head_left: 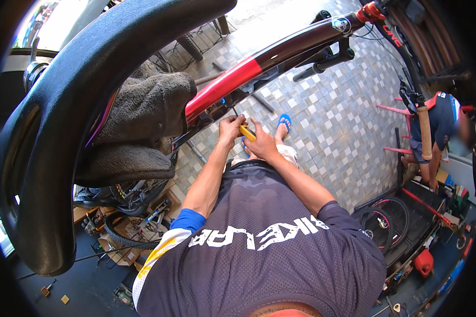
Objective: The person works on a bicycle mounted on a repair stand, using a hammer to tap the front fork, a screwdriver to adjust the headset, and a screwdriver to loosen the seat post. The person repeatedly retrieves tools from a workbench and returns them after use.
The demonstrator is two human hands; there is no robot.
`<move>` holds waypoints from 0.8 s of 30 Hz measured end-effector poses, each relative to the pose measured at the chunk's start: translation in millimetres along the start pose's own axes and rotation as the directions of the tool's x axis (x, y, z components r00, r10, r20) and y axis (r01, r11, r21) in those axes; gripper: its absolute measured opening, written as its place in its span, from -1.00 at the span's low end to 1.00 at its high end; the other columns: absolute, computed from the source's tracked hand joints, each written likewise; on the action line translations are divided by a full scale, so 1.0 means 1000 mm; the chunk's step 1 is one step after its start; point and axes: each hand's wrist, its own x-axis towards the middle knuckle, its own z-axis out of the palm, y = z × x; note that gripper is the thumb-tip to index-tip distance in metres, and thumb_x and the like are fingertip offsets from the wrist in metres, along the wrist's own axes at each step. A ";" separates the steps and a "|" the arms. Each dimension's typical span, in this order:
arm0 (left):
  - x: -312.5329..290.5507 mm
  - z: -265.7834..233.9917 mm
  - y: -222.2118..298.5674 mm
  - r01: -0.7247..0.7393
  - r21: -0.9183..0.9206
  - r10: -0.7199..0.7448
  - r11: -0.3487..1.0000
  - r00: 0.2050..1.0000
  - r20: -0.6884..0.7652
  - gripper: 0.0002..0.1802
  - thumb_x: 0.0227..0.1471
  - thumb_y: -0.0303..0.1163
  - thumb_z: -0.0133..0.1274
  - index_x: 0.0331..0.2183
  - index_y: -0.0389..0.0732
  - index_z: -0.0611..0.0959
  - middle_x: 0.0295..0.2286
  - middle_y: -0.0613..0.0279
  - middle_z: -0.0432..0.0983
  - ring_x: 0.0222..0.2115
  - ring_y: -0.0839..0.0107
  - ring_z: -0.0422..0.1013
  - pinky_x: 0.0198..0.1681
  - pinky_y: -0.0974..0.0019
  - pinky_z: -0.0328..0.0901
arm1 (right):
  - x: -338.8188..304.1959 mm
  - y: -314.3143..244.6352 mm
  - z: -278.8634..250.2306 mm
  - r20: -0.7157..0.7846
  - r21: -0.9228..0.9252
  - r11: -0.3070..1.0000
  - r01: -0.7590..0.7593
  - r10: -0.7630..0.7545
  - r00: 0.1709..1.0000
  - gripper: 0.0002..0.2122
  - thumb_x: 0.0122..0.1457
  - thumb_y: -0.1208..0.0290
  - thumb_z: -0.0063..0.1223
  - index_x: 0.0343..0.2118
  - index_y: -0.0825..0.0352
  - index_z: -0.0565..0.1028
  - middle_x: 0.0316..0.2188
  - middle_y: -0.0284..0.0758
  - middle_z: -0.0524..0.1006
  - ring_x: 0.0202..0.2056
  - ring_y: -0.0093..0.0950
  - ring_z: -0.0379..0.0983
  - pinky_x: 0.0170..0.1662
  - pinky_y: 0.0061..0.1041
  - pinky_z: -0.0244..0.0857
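Observation:
In front of my waist, my right hand (262, 141) is closed round a small yellow and dark hand tool (247, 133), whose exact kind I cannot make out. My left hand (230, 130) is closed with its fingertips pinched close to the tool's far end. What those fingers grip is too small to tell. A thin dark piece rises just above them towards the underside of the bicycle frame (225, 90). That frame is glossy red and black, and it slants from the left up to the far right, above my hands.
A large black bicycle saddle (53, 127) fills the left foreground, beside a grey towel (148, 100). The handlebar grip (424, 132) is at the right. Another person (439, 127) bends near a red chair (396, 110). Bicycle wheels (391, 222) and tools lie around.

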 end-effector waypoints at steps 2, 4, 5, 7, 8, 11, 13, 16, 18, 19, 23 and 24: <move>0.000 0.000 0.002 0.005 -0.075 -0.001 0.997 0.998 0.066 -0.62 0.25 -0.14 0.15 -0.20 -0.32 0.67 -0.26 0.10 0.65 -0.28 0.35 0.59 -0.29 0.24 0.52 | 0.013 0.016 -0.003 0.185 0.319 0.912 -0.258 0.207 0.961 -0.50 0.26 0.11 0.16 0.08 0.45 0.50 -0.31 -0.15 0.63 -0.30 -0.34 0.58 -0.22 -0.33 0.45; -0.002 -0.001 0.003 0.054 -0.228 -0.019 0.972 0.988 0.153 -0.66 0.31 -0.18 0.08 -0.17 -0.31 0.66 -0.22 0.09 0.65 -0.19 0.30 0.60 -0.17 0.20 0.50 | 0.021 0.029 -0.017 0.487 0.500 0.721 -0.481 0.226 0.844 -0.47 0.28 0.01 0.17 -0.04 0.51 0.56 -0.31 -0.28 0.62 -0.32 -0.57 0.52 -0.25 -0.51 0.41; -0.002 -0.002 0.003 0.071 -0.258 -0.027 0.964 0.985 0.169 -0.66 0.35 -0.19 0.01 -0.16 -0.30 0.66 -0.21 0.12 0.64 -0.17 0.28 0.59 -0.09 0.15 0.47 | 0.019 0.033 -0.020 0.505 0.511 0.715 -0.478 0.201 0.840 -0.52 0.31 0.06 0.16 -0.03 0.49 0.56 -0.30 -0.33 0.62 -0.31 -0.60 0.51 -0.26 -0.56 0.40; 0.001 -0.006 0.001 -0.003 -0.166 0.030 0.986 0.986 0.164 -0.65 0.35 -0.19 0.00 -0.15 -0.29 0.66 -0.19 0.14 0.62 -0.16 0.26 0.58 -0.08 0.12 0.47 | 0.015 0.032 -0.018 0.457 0.516 0.741 -0.430 0.187 0.870 -0.62 0.26 0.14 0.24 -0.15 0.44 0.56 -0.37 -0.39 0.59 -0.34 -0.64 0.47 -0.30 -0.60 0.36; 0.004 -0.008 0.000 -0.040 -0.119 0.059 0.992 0.985 0.162 -0.65 0.36 -0.18 -0.01 -0.15 -0.29 0.66 -0.18 0.15 0.61 -0.16 0.26 0.58 -0.08 0.11 0.47 | 0.013 0.029 -0.016 0.366 0.428 0.837 -0.340 0.183 0.912 -0.63 0.21 0.14 0.28 -0.20 0.42 0.54 -0.39 -0.38 0.57 -0.36 -0.61 0.47 -0.30 -0.57 0.36; 0.005 -0.011 -0.003 0.040 -0.275 0.021 0.960 0.976 0.216 -0.64 0.29 -0.19 0.10 -0.11 -0.32 0.61 -0.17 0.09 0.58 -0.19 0.23 0.59 -0.11 0.11 0.49 | 0.011 0.020 -0.005 0.038 0.117 0.993 -0.019 0.015 0.999 -0.58 -0.05 0.17 0.43 -0.35 0.35 0.43 -0.45 -0.26 0.53 -0.40 -0.40 0.49 -0.32 -0.41 0.35; 0.003 0.001 -0.003 0.014 -0.284 0.003 0.959 0.998 0.058 -0.66 0.23 -0.23 0.20 -0.16 -0.33 0.61 -0.22 0.10 0.58 -0.23 0.24 0.60 -0.23 0.16 0.50 | 0.006 0.020 0.006 -0.116 -0.007 0.995 0.100 -0.100 0.988 -0.56 -0.09 0.19 0.40 -0.31 0.34 0.39 -0.45 -0.20 0.50 -0.40 -0.24 0.49 -0.26 -0.31 0.38; 0.002 0.007 0.003 0.025 -0.306 -0.033 0.952 0.999 -0.020 -0.60 0.14 -0.29 0.30 -0.17 -0.37 0.53 -0.27 0.07 0.56 -0.27 0.21 0.62 -0.32 0.19 0.54 | 0.010 0.027 0.015 -0.122 0.071 0.997 0.031 -0.022 0.992 -0.41 0.01 0.04 0.37 -0.05 0.37 0.38 -0.34 -0.15 0.55 -0.31 -0.23 0.54 -0.22 -0.27 0.40; 0.006 0.001 0.001 0.027 -0.282 -0.028 0.959 1.000 0.000 -0.61 0.15 -0.30 0.29 -0.17 -0.38 0.51 -0.28 0.07 0.56 -0.28 0.17 0.63 -0.28 0.15 0.56 | 0.013 0.028 0.017 0.057 0.344 0.906 -0.246 0.241 0.969 -0.36 0.11 -0.02 0.31 0.06 0.39 0.38 -0.31 -0.16 0.59 -0.31 -0.29 0.56 -0.24 -0.32 0.40; 0.007 -0.001 -0.003 0.022 -0.323 -0.023 0.946 1.000 0.001 -0.62 0.15 -0.31 0.28 -0.18 -0.39 0.51 -0.28 0.05 0.56 -0.26 0.14 0.63 -0.26 0.13 0.56 | 0.018 0.026 0.009 0.306 0.568 0.714 -0.409 0.278 0.910 -0.36 0.24 -0.08 0.18 0.13 0.42 0.39 -0.26 -0.21 0.62 -0.34 -0.42 0.57 -0.29 -0.41 0.39; 0.008 0.011 0.001 0.011 -0.444 -0.006 0.896 1.000 0.012 -0.68 0.18 -0.35 0.24 -0.21 -0.38 0.52 -0.32 0.02 0.56 -0.24 0.06 0.63 -0.20 0.04 0.57 | 0.022 0.056 0.005 0.269 0.370 0.900 -0.231 0.134 0.954 -0.55 0.22 0.04 0.22 -0.11 0.41 0.51 -0.33 -0.22 0.62 -0.37 -0.37 0.59 -0.30 -0.34 0.40; 0.008 0.011 0.000 0.000 -0.482 -0.004 0.876 1.000 -0.008 -0.70 0.19 -0.36 0.23 -0.21 -0.37 0.52 -0.34 0.03 0.56 -0.26 0.06 0.63 -0.19 0.03 0.57 | 0.019 0.044 0.002 0.171 0.242 0.965 -0.099 0.058 0.984 -0.57 0.19 0.07 0.25 -0.14 0.40 0.49 -0.33 -0.19 0.60 -0.34 -0.29 0.59 -0.28 -0.29 0.40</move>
